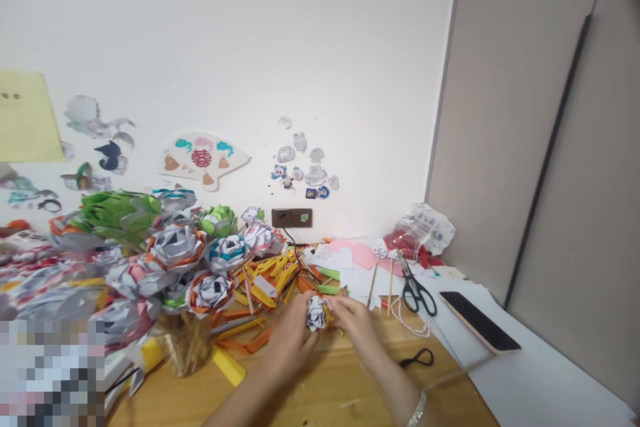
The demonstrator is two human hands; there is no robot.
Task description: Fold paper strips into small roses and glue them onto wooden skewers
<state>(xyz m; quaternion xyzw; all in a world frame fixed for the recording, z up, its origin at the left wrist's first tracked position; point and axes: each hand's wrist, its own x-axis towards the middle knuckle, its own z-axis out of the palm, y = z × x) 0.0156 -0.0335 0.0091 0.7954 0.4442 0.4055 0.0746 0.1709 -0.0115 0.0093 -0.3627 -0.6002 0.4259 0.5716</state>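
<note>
A small folded paper flower (pixel 316 313), white with dark print and a yellow edge, sits between both my hands above the wooden table (pixel 320 393). My left hand (pixel 293 335) curls around its left side. My right hand (pixel 354 317) pinches its right side with closed fingers; a silver bracelet shows on that wrist. Loose yellow and orange paper strips (pixel 265 283) lie just behind the hands.
A bunch of finished paper flowers (pixel 177 250) fills the left side. Black-handled scissors (pixel 416 290), two wooden sticks (pixel 381 280), a bead string, a black hair tie (pixel 417 359) and a phone (pixel 479 320) lie to the right. A wall with stickers stands behind.
</note>
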